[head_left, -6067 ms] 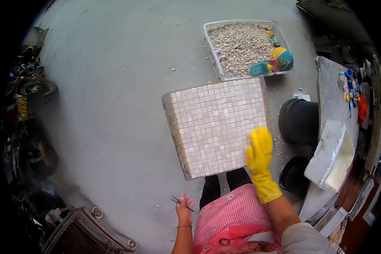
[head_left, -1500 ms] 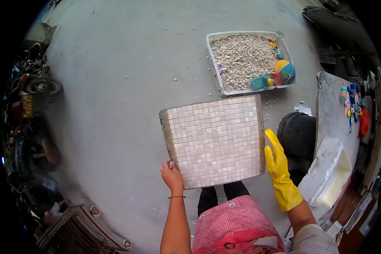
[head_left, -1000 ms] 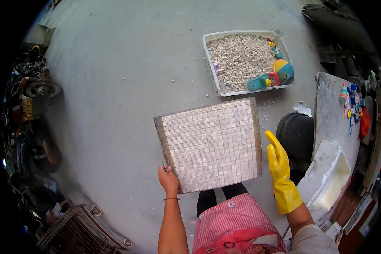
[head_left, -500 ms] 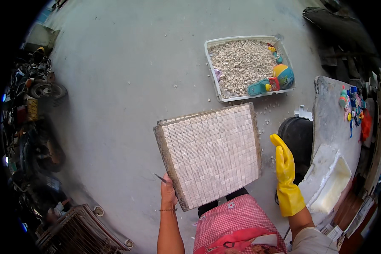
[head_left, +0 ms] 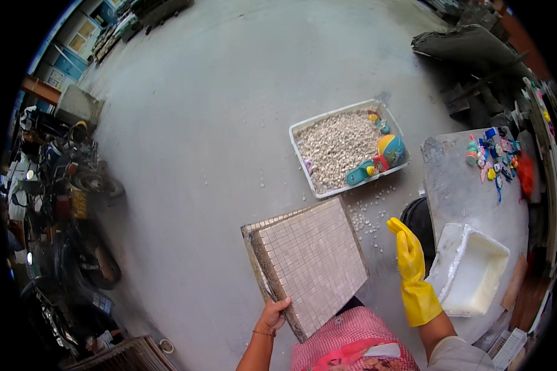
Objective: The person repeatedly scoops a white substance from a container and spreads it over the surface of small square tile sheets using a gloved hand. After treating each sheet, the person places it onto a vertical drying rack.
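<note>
At the bottom of the frame, below a pink checked apron's upper edge and beside it, the bare left hand grips a tiled board by its lower left edge, thumb on top, fingers hidden. The board lies tilted at lower centre, over a second board. The right hand, in a yellow glove, stands apart from it, fingers straight and together. Further right sits a white foam box. Beyond, a white tub holds pebbles and a ball.
</note>
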The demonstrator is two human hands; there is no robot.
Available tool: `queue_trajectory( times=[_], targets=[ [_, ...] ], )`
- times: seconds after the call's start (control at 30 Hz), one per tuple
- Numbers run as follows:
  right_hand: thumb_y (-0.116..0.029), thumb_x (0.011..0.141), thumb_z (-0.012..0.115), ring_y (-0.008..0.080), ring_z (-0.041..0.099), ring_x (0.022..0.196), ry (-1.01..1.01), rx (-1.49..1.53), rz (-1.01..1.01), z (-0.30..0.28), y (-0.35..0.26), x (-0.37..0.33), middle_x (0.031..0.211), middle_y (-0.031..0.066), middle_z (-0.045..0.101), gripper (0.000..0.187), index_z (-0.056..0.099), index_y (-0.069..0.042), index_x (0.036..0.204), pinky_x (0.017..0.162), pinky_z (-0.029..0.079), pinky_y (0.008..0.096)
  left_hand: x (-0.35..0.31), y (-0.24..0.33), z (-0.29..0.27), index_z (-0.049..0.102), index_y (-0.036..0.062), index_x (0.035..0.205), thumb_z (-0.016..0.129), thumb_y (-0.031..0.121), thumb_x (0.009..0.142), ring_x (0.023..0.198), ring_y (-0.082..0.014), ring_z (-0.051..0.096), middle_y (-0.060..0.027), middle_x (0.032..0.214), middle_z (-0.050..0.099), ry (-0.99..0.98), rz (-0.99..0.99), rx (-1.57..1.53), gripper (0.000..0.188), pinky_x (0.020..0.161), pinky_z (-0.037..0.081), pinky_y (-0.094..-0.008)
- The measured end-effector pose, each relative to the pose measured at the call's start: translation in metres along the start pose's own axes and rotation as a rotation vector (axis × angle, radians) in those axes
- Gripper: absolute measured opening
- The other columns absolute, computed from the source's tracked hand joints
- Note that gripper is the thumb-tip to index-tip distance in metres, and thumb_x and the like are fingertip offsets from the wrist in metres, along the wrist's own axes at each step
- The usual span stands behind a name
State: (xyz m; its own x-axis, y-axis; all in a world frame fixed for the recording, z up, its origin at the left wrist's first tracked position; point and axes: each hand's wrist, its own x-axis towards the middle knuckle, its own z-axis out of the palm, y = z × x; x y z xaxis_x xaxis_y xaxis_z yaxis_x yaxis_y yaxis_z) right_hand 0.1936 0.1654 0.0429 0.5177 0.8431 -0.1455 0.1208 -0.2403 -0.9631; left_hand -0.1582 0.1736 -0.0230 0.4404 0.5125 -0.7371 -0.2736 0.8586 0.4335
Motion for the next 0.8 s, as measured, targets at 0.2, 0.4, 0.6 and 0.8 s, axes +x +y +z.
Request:
queue_trajectory(
  times=[0.2,0.4,0.6,0.8],
  targets=[
    [-0.015,0.095,0.039,0.0205,0.054,0.107,0.146,0.033,-0.072,-0.044,-0.032,-0.035,0.114,0.0142,0.058,0.032,0.051,0.003,0.118,0.095,0.039,0.0293,-0.059,-0.008,0.003,0.037,-0.0056,0.128,0.062,0.015,0.076,0.116,-0.0298,0.046,-0.0155,0.126,0.048,0.059,0.102,-0.088,0.062,0.100,0.036,-0.0427],
    [-0.014,0.095,0.039,0.0202,0.055,0.105,0.212,0.106,-0.131,-0.037,-0.047,-0.101,0.113,0.0141,0.058,0.032,0.052,0.003,0.118,0.094,0.040,0.0294,-0.210,-0.029,-0.091,0.040,0.0018,0.128,0.060,0.020,0.077,0.114,-0.0286,0.046,-0.0108,0.123,0.050,0.199,0.292,-0.205,0.058,0.100,0.035,-0.0411],
    [-0.015,0.096,0.037,0.0199,0.056,0.104,0.165,0.094,-0.192,0.009,-0.059,-0.190,0.111,0.0135,0.058,0.032,0.051,0.003,0.119,0.094,0.041,0.0300,-0.350,-0.062,-0.205,0.051,0.0019,0.117,0.058,0.016,0.077,0.108,-0.0264,0.051,-0.0109,0.113,0.057,0.015,0.435,-0.530,0.042,0.096,0.040,-0.0409],
    [-0.019,0.095,0.041,0.0199,0.057,0.101,-0.118,0.031,-0.227,0.141,-0.039,-0.243,0.109,0.0133,0.060,0.032,0.053,0.001,0.117,0.091,0.042,0.0299,-0.529,-0.109,-0.234,0.044,-0.0007,0.124,0.052,0.013,0.078,0.112,-0.0295,0.048,-0.0131,0.121,0.052,0.696,0.712,-0.780,0.048,0.099,0.037,-0.0424]
  ],
)
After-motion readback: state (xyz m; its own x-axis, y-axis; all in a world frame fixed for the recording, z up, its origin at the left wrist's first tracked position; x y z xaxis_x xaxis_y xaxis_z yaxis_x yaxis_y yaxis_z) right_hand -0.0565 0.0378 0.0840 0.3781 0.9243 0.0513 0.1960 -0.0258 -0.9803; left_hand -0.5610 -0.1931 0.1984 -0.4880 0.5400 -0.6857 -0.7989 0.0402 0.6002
